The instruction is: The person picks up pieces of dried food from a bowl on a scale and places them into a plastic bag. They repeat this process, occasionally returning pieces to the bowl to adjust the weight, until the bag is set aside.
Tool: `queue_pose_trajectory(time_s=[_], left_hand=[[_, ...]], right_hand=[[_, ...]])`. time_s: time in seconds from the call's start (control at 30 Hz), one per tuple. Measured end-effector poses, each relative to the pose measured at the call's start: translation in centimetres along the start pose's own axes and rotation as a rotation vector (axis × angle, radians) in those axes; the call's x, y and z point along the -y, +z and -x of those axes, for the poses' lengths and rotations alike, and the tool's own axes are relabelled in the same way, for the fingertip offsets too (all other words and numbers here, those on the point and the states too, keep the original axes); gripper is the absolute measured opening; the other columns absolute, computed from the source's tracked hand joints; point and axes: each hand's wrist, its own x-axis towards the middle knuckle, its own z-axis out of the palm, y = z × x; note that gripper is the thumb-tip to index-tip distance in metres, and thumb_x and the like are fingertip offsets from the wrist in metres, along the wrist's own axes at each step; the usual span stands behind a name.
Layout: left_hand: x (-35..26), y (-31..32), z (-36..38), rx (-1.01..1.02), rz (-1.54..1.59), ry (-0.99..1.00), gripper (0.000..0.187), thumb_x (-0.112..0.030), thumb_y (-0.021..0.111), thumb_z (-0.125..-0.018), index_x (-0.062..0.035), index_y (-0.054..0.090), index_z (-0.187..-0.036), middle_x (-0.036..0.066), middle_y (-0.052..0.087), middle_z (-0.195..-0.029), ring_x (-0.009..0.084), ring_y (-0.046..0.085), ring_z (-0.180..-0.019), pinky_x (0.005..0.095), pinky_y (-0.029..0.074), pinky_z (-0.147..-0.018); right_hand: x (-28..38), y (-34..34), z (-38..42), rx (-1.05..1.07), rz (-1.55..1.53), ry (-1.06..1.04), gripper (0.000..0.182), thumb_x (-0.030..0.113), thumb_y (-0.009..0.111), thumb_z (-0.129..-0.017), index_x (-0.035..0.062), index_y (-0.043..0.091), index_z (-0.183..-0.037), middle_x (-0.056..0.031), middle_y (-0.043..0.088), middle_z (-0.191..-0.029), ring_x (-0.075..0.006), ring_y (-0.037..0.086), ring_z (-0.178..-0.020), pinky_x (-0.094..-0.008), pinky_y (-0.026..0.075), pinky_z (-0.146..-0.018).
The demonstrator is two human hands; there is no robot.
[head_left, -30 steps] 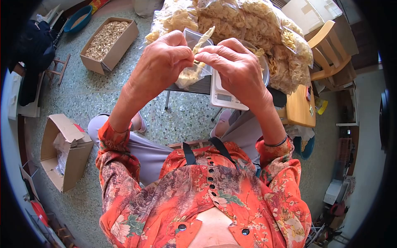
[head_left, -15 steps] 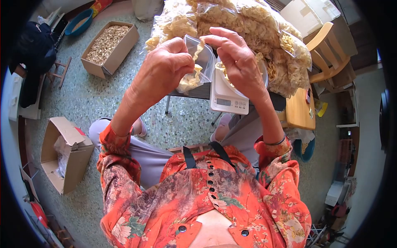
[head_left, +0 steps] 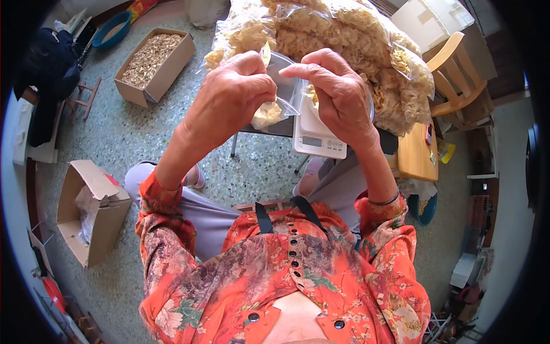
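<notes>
My left hand (head_left: 229,94) is closed in a pinch at the edge of a clear plastic bag (head_left: 289,86), with pale dried slices (head_left: 267,116) in its bottom. A yellowish dried slice (head_left: 266,53) sticks up beside the left fingertips. Across the bag's mouth, my right hand (head_left: 338,94) has its index finger stretched toward the left hand and the other fingers bent; nothing shows in it. Below the right hand stands a white digital kitchen scale (head_left: 321,141), carrying a bowl (head_left: 370,106) of slices that the hand mostly hides.
Filled clear bags (head_left: 344,37) of dried slices are heaped behind the scale. A carton (head_left: 153,66) of brown dried pieces stands on the floor at left, an open cardboard box (head_left: 91,212) nearer. A wooden chair (head_left: 455,80) is at right. Someone in dark clothing (head_left: 48,80) is at far left.
The slice strip that hung between my hands over the bag is gone from there. My right hand has turned slightly, its fingers more bent, and a slice now shows above my left fingers.
</notes>
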Motion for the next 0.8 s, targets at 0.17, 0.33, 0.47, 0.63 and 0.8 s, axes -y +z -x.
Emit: queue_pose_trajectory(time_s=[0.17,0.33,0.47,0.63,0.8], left_hand=[[0.2,-0.1,0.1,-0.016,-0.023,-0.006,0.01,-0.003,0.08,-0.083,-0.0017,0.074,-0.09,0.011,0.063,-0.089,0.0283,0.066,-0.084,0.0376,0.053,-0.074],[-0.7,-0.2,-0.2,-0.109,-0.116,0.084,0.013,-0.003,0.08,-0.084,-0.0031,0.071,-0.093,0.012,0.065,-0.091,0.0315,0.066,-0.086,0.0401,0.054,-0.075],[-0.9,-1.2,-0.1,-0.077,-0.246,0.079,0.015,-0.006,0.079,-0.085,-0.0053,0.069,-0.097,0.011,0.067,-0.091,0.0329,0.067,-0.088,0.0414,0.055,-0.075],[-0.3,-2.5,0.4,-0.006,-0.243,-0.038,0.013,-0.011,0.08,-0.087,-0.0052,0.07,-0.094,0.011,0.069,-0.087,0.0315,0.068,-0.079,0.0396,0.054,-0.069],[0.0,-2.6,0.4,-0.002,-0.206,-0.041,0.015,-0.012,0.081,-0.087,-0.0026,0.07,-0.093,0.01,0.066,-0.084,0.0242,0.065,-0.071,0.035,0.051,-0.065]], right_hand=[[1.1,-0.8,-0.4,0.321,-0.215,0.132,0.033,0.007,0.064,-0.091,0.0094,0.073,-0.123,-0.0136,0.075,-0.11,-0.0308,0.074,-0.09,-0.038,0.058,-0.079],[-0.4,0.5,-0.5,0.374,-0.107,0.005,0.038,0.031,0.077,-0.092,0.0078,0.073,-0.121,-0.0171,0.077,-0.107,-0.0366,0.074,-0.088,-0.0464,0.057,-0.078],[-0.6,1.6,-1.1,0.269,-0.186,-0.001,0.021,0.024,0.081,-0.088,0.0042,0.077,-0.096,-0.0159,0.073,-0.089,-0.0355,0.072,-0.077,-0.0453,0.055,-0.071],[-1.3,1.6,-0.9,0.247,-0.255,0.086,0.015,0.011,0.081,-0.089,0.0013,0.075,-0.098,-0.0084,0.068,-0.084,-0.0185,0.062,-0.069,-0.0314,0.05,-0.063],[-1.8,1.4,-1.3,0.278,-0.073,0.02,0.013,0.01,0.08,-0.09,-0.0012,0.073,-0.092,-0.0083,0.067,-0.084,-0.0164,0.063,-0.072,-0.0311,0.052,-0.066]])
